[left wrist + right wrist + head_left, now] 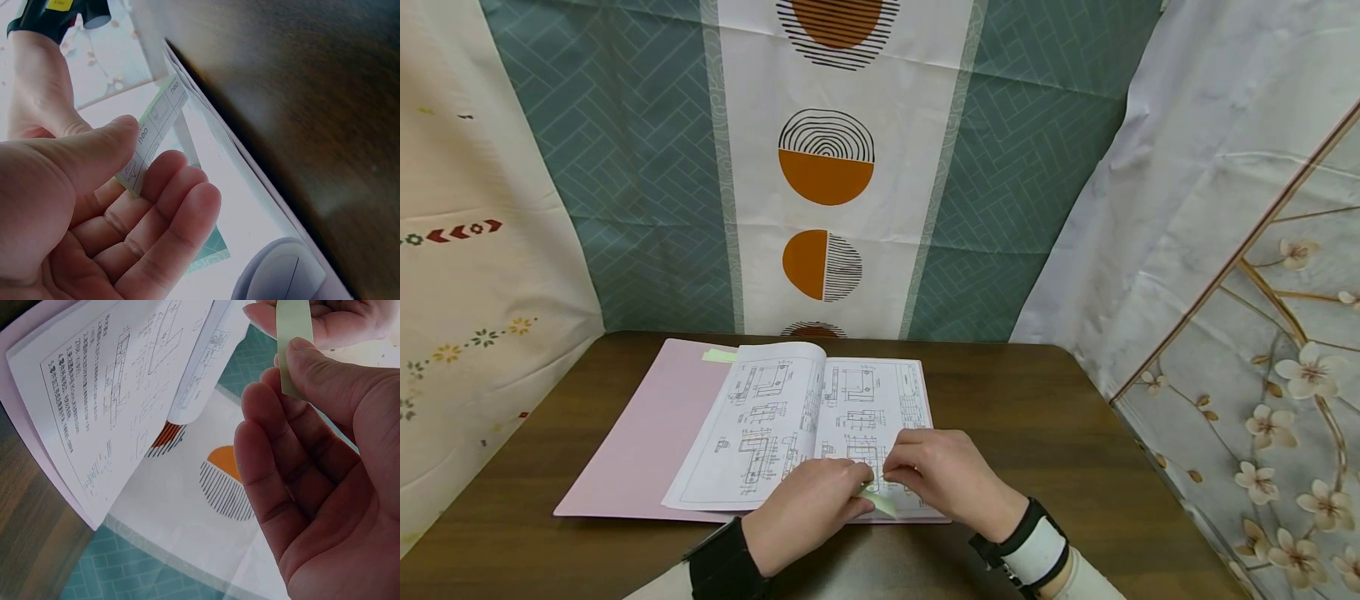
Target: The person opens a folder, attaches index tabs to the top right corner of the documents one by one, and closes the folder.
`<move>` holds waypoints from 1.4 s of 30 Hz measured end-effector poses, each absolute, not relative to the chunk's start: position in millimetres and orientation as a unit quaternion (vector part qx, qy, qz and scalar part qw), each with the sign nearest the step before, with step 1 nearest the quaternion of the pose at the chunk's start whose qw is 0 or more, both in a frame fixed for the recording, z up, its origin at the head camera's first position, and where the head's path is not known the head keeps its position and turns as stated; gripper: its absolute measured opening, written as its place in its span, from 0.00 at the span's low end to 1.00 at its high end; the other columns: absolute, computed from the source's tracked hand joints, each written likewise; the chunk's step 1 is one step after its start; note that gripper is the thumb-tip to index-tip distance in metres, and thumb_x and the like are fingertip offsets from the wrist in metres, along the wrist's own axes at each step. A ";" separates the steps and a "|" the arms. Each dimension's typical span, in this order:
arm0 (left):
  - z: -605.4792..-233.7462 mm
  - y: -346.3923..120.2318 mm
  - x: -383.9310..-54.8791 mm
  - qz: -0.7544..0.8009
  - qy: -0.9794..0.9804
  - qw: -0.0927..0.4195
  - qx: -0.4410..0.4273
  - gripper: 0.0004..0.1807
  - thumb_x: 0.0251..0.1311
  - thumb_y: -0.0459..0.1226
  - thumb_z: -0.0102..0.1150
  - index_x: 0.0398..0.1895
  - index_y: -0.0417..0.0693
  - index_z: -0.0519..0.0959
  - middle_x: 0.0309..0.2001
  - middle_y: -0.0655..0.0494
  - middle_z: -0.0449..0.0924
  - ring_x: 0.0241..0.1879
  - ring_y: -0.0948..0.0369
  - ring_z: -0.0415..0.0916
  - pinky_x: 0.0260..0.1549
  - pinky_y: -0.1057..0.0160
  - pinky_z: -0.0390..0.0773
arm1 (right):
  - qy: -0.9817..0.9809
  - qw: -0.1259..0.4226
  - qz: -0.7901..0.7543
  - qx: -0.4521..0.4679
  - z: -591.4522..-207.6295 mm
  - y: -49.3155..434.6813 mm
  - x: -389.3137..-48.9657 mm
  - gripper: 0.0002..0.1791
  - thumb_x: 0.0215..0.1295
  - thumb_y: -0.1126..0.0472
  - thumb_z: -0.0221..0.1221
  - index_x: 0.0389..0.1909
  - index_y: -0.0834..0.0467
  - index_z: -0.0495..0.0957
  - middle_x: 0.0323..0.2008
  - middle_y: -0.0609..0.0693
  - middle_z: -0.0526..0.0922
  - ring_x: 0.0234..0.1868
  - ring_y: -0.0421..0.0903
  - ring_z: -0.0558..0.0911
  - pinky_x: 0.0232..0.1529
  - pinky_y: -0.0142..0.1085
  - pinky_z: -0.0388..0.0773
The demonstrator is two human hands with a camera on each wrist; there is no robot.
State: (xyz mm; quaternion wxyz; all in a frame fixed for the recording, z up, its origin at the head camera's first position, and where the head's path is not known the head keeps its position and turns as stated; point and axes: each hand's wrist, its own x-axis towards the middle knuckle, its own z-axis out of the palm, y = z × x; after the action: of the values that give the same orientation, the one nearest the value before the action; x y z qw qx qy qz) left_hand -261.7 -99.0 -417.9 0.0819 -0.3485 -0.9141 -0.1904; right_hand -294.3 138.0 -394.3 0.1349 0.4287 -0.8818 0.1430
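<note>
My left hand (816, 500) pinches a narrow pale green sticky-note pad (880, 503) between thumb and forefinger. In the left wrist view the sticky-note pad (156, 128) shows its printed backing. Close beside it is my right hand (951, 475), thumb and forefinger pinched together. In the right wrist view that thumb overlaps the plain green face of the sticky-note pad (294, 369); whether a single sheet has been lifted cannot be told. Both hands are over the right page of an open booklet of technical drawings (775, 425).
The booklet lies in a pink folder (625, 442), spread open on a brown wooden table (1000, 417). A pale green sticky tab (719, 356) is at the folder's top, by the left page. Patterned cloths (647, 167) hang behind and at both sides.
</note>
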 end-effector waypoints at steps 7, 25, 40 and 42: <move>-417.2 -100.4 -261.3 -0.177 -0.915 0.087 -0.353 0.12 0.66 0.42 0.80 0.39 0.50 0.84 0.29 0.66 0.80 0.28 0.70 0.73 0.30 0.64 0.76 | -0.881 0.146 0.143 0.427 -390.2 140.7 -294.6 0.06 0.66 0.58 0.79 0.38 0.45 0.92 0.35 0.35 0.86 0.33 0.30 0.79 0.34 0.27 0.78; -421.4 -102.6 -264.2 -0.169 -0.914 0.112 -0.351 0.09 0.70 0.41 0.76 0.34 0.54 0.83 0.29 0.67 0.77 0.28 0.70 0.71 0.32 0.63 0.77 | -0.893 0.143 0.139 0.404 -384.2 156.0 -299.3 0.09 0.64 0.62 0.80 0.41 0.48 0.93 0.38 0.37 0.87 0.35 0.34 0.82 0.38 0.33 0.83; -419.4 -106.0 -252.3 -0.169 -0.914 0.126 -0.345 0.09 0.71 0.45 0.76 0.39 0.55 0.84 0.32 0.70 0.77 0.31 0.69 0.72 0.33 0.64 0.77 | -0.891 0.173 0.136 0.397 -386.1 164.2 -308.1 0.09 0.64 0.63 0.80 0.40 0.48 0.92 0.38 0.37 0.87 0.35 0.33 0.82 0.37 0.33 0.82; -419.7 -105.9 -249.3 -0.163 -0.912 0.131 -0.353 0.09 0.70 0.45 0.76 0.40 0.55 0.85 0.35 0.69 0.78 0.34 0.68 0.73 0.34 0.64 0.78 | -0.892 0.173 0.138 0.394 -386.2 164.7 -309.2 0.09 0.64 0.63 0.80 0.40 0.48 0.92 0.38 0.37 0.87 0.34 0.33 0.82 0.37 0.33 0.82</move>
State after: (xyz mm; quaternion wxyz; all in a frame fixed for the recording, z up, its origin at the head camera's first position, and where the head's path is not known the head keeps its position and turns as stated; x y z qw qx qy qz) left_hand -249.3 -105.9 -419.7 0.1312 -0.3528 -0.9119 -0.1635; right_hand -309.2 164.7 -386.2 0.1731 0.3937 -0.8922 0.1378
